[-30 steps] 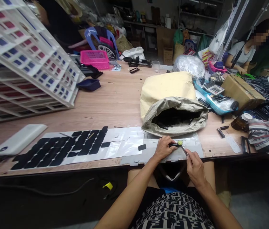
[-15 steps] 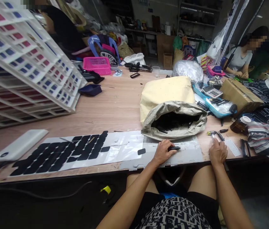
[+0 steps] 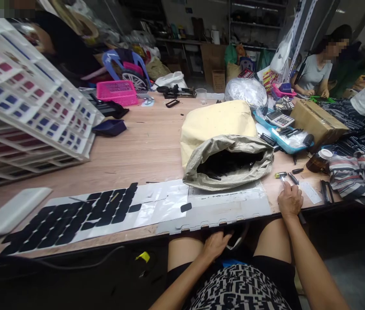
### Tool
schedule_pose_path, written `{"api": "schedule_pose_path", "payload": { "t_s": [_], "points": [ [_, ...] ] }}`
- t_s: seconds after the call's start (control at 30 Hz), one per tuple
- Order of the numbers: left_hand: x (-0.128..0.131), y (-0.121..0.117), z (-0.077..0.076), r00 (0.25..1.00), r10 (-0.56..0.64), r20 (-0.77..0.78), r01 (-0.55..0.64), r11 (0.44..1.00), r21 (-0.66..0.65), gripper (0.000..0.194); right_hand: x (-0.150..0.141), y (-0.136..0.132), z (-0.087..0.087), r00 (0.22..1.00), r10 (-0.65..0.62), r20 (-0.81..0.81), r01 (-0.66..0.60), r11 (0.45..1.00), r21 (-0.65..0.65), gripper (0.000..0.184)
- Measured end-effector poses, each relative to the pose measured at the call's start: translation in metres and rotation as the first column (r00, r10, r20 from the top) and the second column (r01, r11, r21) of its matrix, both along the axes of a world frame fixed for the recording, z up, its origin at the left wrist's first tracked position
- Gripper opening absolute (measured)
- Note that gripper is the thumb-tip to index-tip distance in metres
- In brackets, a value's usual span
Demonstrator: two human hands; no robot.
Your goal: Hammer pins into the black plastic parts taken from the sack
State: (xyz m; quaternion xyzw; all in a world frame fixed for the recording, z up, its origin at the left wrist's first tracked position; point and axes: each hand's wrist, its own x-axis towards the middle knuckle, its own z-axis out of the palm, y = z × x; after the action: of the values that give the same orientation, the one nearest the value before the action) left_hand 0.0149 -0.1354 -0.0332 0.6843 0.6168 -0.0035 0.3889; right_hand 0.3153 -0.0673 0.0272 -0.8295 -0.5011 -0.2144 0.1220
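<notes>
My right hand [image 3: 290, 200] is closed around the handle of a small hammer [image 3: 281, 175] at the table's front edge. The hammer has a yellowish head and a pale metal shaft; its dark handle end shows below my fist. My left hand [image 3: 216, 244] is below the table edge, over my lap, near a pale-rimmed dark opening [image 3: 238, 239]. Its fingertips are lost in the dark, so what they hold, if anything, is hidden. On the table stands a cream sack [image 3: 219, 122] with its grey mouth folded open towards me and black pieces inside. Before it lies a grey sheet [image 3: 214, 215].
Rows of black pads [image 3: 69, 219] on white backing lie at left, beside a white box-like device [image 3: 14, 211]. A white plastic crate [image 3: 40, 99] leans far left. At right are slim black pieces [image 3: 326, 191], a brown jar [image 3: 318, 160] and a carton [image 3: 318, 120]. A co-worker [image 3: 318, 71] sits beyond.
My left hand has moved from the grey sheet, where it held a slim black piece, down below the table edge. That piece no longer shows on the sheet. My right hand keeps the hammer.
</notes>
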Motion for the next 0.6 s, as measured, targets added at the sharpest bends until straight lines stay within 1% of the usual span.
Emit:
{"api": "schedule_pose_path", "payload": {
  "t_s": [0.03, 0.07, 0.1, 0.17, 0.2, 0.23, 0.27, 0.3, 0.33, 0.37, 0.4, 0.43, 0.5, 0.53, 0.6],
  "points": [
    [0.000, 0.002, 0.005, 0.999, -0.031, -0.026, 0.030, 0.999, -0.010, 0.033, 0.000, 0.000, 0.000, 1.000, 0.001, 0.001, -0.001, 1.000, 0.002, 0.036],
    [-0.001, 0.004, 0.013, 0.997, -0.074, -0.021, 0.074, 0.997, -0.012, 0.030, 0.000, 0.000, 0.000, 1.000, 0.002, 0.004, -0.002, 1.000, 0.004, 0.036],
    [-0.002, 0.005, 0.025, 0.992, -0.129, 0.014, 0.129, 0.992, -0.014, 0.029, 0.000, 0.000, 0.000, 1.000, 0.001, 0.006, -0.001, 1.000, 0.006, 0.036],
    [-0.003, 0.014, 0.056, 0.955, -0.241, 0.174, 0.241, 0.970, 0.019, 0.029, -0.001, 0.000, 0.000, 1.000, -0.001, 0.007, 0.001, 1.000, 0.004, 0.036],
    [-0.004, 0.024, 0.073, 0.926, -0.273, 0.260, 0.266, 0.962, 0.063, 0.028, -0.001, 0.001, 0.000, 1.000, -0.002, 0.006, 0.002, 1.000, 0.000, 0.036],
    [-0.005, 0.038, 0.088, 0.906, -0.272, 0.324, 0.242, 0.961, 0.131, 0.029, -0.001, 0.001, 0.001, 1.000, -0.001, 0.003, 0.001, 1.000, -0.005, 0.036],
    [-0.007, 0.057, 0.102, 0.909, -0.233, 0.345, 0.151, 0.957, 0.248, 0.031, -0.001, 0.001, 0.001, 1.000, -0.001, -0.002, 0.001, 1.000, -0.009, 0.037],
    [-0.009, 0.079, 0.112, 0.927, -0.176, 0.330, 0.044, 0.927, 0.371, 0.031, -0.002, 0.001, 0.002, 1.000, 0.000, -0.008, 0.000, 1.000, -0.012, 0.037],
    [-0.012, 0.103, 0.118, 0.952, -0.115, 0.285, -0.037, 0.877, 0.479, 0.031, -0.002, 0.001, 0.002, 1.000, 0.000, -0.014, -0.001, 1.000, -0.013, 0.037],
    [-0.016, 0.127, 0.120, 0.976, -0.049, 0.212, -0.080, 0.825, 0.559, 0.030, -0.002, 0.001, 0.003, 1.000, 0.000, -0.020, 0.000, 1.000, -0.014, 0.037],
    [-0.020, 0.150, 0.119, 0.993, 0.008, 0.119, -0.079, 0.791, 0.607, 0.029, -0.003, 0.001, 0.003, 1.000, -0.001, -0.026, 0.000, 1.000, -0.016, 0.038],
    [-0.024, 0.170, 0.115, 0.999, 0.040, 0.011, -0.039, 0.790, 0.612, 0.028, -0.003, 0.001, 0.003, 0.999, -0.002, -0.032, 0.002, 1.000, -0.019, 0.038],
    [-0.030, 0.199, 0.104, 0.984, 0.024, -0.179, 0.078, 0.839, 0.539, 0.032, -0.004, 0.000, 0.003, 0.999, -0.005, -0.045, 0.004, 1.000, -0.025, 0.038],
    [-0.032, 0.208, 0.098, 0.971, -0.002, -0.239, 0.124, 0.861, 0.494, 0.035, -0.004, 0.000, 0.002, 0.999, -0.005, -0.050, 0.004, 1.000, -0.028, 0.038],
    [-0.034, 0.215, 0.089, 0.953, -0.046, -0.299, 0.180, 0.881, 0.438, 0.039, -0.004, -0.001, 0.002, 0.998, -0.006, -0.055, 0.004, 0.999, -0.034, 0.038]
  ]
}}
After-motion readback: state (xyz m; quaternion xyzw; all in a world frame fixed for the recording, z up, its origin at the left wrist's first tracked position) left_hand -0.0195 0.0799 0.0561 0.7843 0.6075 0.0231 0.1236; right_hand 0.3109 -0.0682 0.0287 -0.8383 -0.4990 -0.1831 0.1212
